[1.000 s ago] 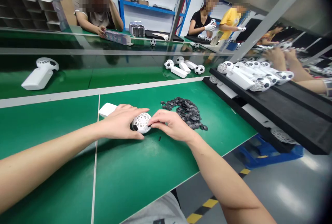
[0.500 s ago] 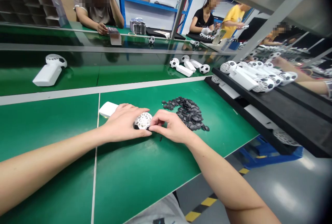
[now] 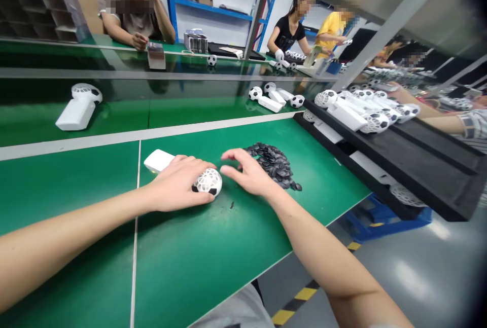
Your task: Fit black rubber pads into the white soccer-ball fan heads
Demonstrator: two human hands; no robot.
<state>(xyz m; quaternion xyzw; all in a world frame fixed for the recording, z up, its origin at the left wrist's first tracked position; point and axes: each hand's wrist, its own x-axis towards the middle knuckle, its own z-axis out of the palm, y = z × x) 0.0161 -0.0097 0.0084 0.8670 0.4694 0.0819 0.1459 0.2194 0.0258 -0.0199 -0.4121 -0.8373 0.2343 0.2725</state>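
Observation:
On the green tabletop my left hand (image 3: 181, 182) is wrapped round a white device with a lattice ball head (image 3: 209, 182), patterned like a football. Black patches show on the ball's near side. Its white handle (image 3: 157, 160) sticks out behind my fingers, and the part between is hidden by the hand. Just right of the ball, and apart from it, is my right hand (image 3: 246, 172), thumb and fingers parted with nothing seen between them. Beyond that hand lies a heap of small black pieces (image 3: 274, 163).
One loose black piece (image 3: 232, 205) lies near my hands. A black tray (image 3: 429, 153) of white ball-headed devices stands at right, a co-worker's arm (image 3: 443, 121) over it. More finished-looking devices (image 3: 78, 110) rest on the belt (image 3: 182, 102) behind. Several people sit or stand beyond.
My right hand has let go of the ball's edge and moved right, its fingers opening. The left hand keeps its hold; a black patch now shows where the right fingertips were.

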